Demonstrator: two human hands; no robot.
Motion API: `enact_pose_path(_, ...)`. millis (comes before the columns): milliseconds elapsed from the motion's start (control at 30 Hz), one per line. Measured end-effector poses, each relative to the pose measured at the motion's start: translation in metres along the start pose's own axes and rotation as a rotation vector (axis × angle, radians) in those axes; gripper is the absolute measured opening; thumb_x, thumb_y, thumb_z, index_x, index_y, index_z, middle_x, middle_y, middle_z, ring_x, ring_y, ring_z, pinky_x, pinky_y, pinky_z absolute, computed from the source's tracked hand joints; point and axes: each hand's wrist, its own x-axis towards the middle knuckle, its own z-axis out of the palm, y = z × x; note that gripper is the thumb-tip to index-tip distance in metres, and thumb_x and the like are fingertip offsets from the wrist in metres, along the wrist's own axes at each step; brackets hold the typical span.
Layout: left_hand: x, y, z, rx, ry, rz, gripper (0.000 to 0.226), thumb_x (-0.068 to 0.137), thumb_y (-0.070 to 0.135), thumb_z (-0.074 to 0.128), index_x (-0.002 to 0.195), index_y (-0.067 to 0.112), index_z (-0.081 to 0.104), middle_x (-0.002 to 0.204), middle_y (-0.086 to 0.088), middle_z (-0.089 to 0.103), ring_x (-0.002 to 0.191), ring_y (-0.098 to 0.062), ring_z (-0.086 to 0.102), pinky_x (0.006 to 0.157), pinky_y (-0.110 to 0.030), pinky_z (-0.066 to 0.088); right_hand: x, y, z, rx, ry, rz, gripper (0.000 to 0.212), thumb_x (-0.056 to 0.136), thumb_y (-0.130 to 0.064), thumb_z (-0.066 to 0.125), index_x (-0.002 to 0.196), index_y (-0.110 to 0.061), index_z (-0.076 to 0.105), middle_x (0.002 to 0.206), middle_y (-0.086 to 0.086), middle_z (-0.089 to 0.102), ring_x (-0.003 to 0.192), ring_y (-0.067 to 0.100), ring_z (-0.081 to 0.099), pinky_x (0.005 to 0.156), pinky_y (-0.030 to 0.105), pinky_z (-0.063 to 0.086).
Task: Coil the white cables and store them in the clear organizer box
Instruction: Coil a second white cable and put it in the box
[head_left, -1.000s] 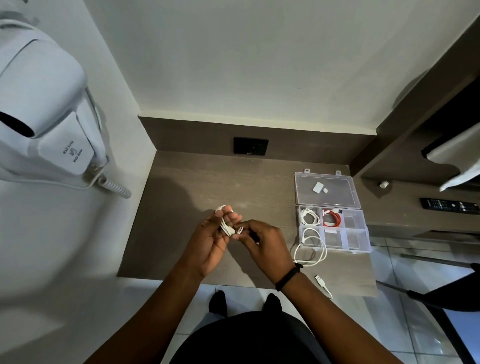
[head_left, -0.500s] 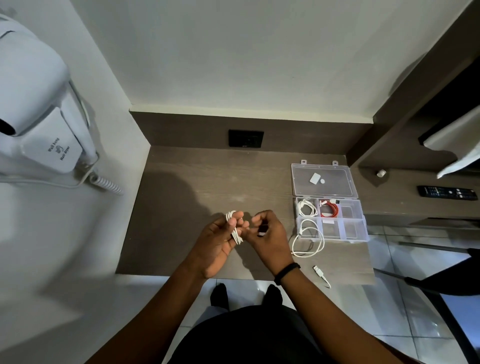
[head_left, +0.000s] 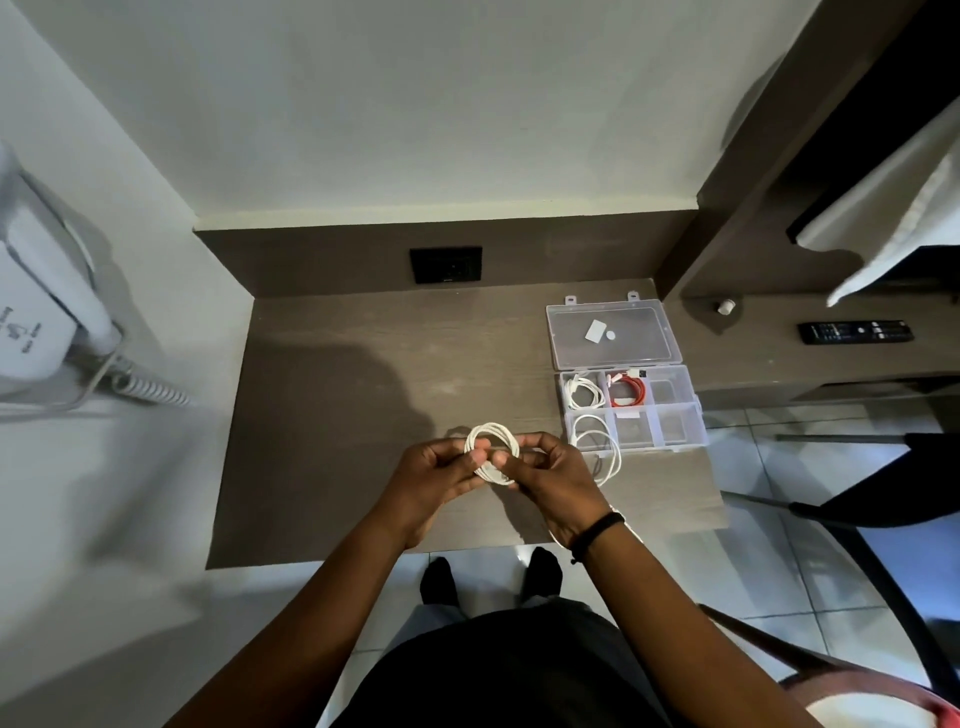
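Note:
Over the front of the brown desk (head_left: 332, 415), my left hand (head_left: 436, 475) and my right hand (head_left: 550, 475) both grip a white cable coil (head_left: 491, 434), wound into a round loop between the fingertips. To the right stands the clear organizer box (head_left: 675, 421), lid open and lying back. One back compartment holds a small white cable (head_left: 584, 389), the one beside it a red cable (head_left: 626, 392). A loose white cable (head_left: 605, 447) spills from the front left compartment onto the desk.
A black wall socket (head_left: 445, 265) sits on the back panel. A white wall-mounted hair dryer (head_left: 36, 322) with a curly cord hangs at the left. A black remote (head_left: 854, 331) lies on the shelf at the right. A dark chair (head_left: 883, 478) stands right of the desk.
The cable bundle, held mostly in my left hand before, has spread into a round loop held by both hands. The hands have shifted slightly right, nearer the box.

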Motion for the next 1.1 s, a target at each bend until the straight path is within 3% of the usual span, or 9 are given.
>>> enact_pose_path(133,0.015,-0.004,0.023,0.078,0.072,-0.009,0.021,0.091,0.014,0.076,0.11,0.006,0.079,0.112,-0.016,0.078,0.106,-0.026,0.075,0.09,-0.033,0.061,0.0,-0.007,-0.03,-0.043,0.026,-0.066,0.035,0.084,0.009,0.073,0.117,0.007,0.063,0.109,0.033,0.07,0.1,0.039,0.069,0.095,0.049,0.054)
enact_pose_path(267,0.04,-0.01,0.06,0.257,0.114,0.021,0.017,0.09,0.006,0.076,0.107,0.003,0.08,0.102,-0.014,0.08,0.092,-0.018,0.076,0.076,-0.024,0.062,-0.003,-0.015,-0.059,-0.161,0.223,-0.14,0.029,0.08,0.01,0.076,0.107,0.004,0.065,0.093,0.023,0.075,0.082,0.028,0.073,0.074,0.038,0.059)
enact_pose_path(400,0.074,-0.021,0.102,0.407,0.128,0.016,0.019,0.084,0.008,0.083,0.101,0.001,0.079,0.092,-0.014,0.08,0.082,-0.021,0.076,0.074,-0.028,0.064,0.001,-0.024,-0.098,-0.213,0.397,-0.146,0.029,0.076,0.005,0.081,0.101,0.0,0.067,0.086,0.02,0.076,0.075,0.025,0.073,0.063,0.033,0.06)
enact_pose_path(533,0.11,-0.031,0.145,0.523,0.149,-0.003,0.027,0.077,0.012,0.089,0.098,-0.001,0.077,0.089,-0.017,0.079,0.073,-0.022,0.075,0.079,-0.045,0.066,0.008,-0.038,-0.144,-0.261,0.46,-0.142,0.029,0.078,-0.008,0.085,0.102,-0.008,0.069,0.086,0.014,0.078,0.078,0.025,0.075,0.078,0.043,0.063)
enact_pose_path(633,0.131,-0.037,0.167,0.555,0.149,-0.032,0.024,0.076,0.01,0.09,0.089,-0.001,0.074,0.086,-0.023,0.075,0.076,-0.028,0.076,0.079,-0.052,0.065,0.016,-0.049,-0.17,-0.434,0.422,-0.135,0.04,0.071,-0.019,0.091,0.105,-0.013,0.07,0.091,0.005,0.079,0.084,0.02,0.076,0.083,0.037,0.061)
enact_pose_path(733,0.144,-0.042,0.181,0.78,0.123,0.024,0.032,0.079,0.025,0.088,0.064,0.007,0.066,0.066,-0.015,0.067,0.073,-0.034,0.077,0.069,-0.046,0.063,0.029,-0.053,-0.184,-0.612,0.422,-0.134,0.04,0.07,-0.017,0.091,0.103,-0.015,0.068,0.092,0.002,0.077,0.083,0.018,0.073,0.084,0.033,0.06)
enact_pose_path(900,0.152,-0.042,0.194,1.123,0.154,0.09,0.035,0.084,0.038,0.08,0.07,0.007,0.07,0.065,-0.007,0.063,0.071,-0.032,0.066,0.058,-0.031,0.034,0.05,-0.055,-0.199,-0.818,0.426,-0.138,0.031,0.072,-0.023,0.089,0.092,-0.02,0.065,0.084,-0.003,0.071,0.08,0.018,0.067,0.08,0.031,0.056)
enact_pose_path(1000,0.152,-0.048,0.197,1.16,0.159,0.107,0.023,0.086,0.034,0.079,0.087,0.012,0.072,0.074,-0.003,0.069,0.083,-0.031,0.07,0.064,-0.032,0.045,0.056,-0.05,-0.204,-0.869,0.407,-0.132,0.033,0.074,-0.026,0.088,0.095,-0.019,0.064,0.085,-0.003,0.07,0.081,0.018,0.067,0.082,0.032,0.057)
enact_pose_path(1100,0.147,-0.054,0.197,1.098,0.17,0.162,0.04,0.087,0.025,0.08,0.122,0.02,0.063,0.091,-0.006,0.077,0.09,-0.029,0.071,0.081,-0.039,0.055,0.059,-0.045,-0.206,-0.9,0.398,-0.124,0.033,0.076,-0.026,0.086,0.098,-0.016,0.065,0.089,0.003,0.073,0.082,0.021,0.068,0.083,0.036,0.059)
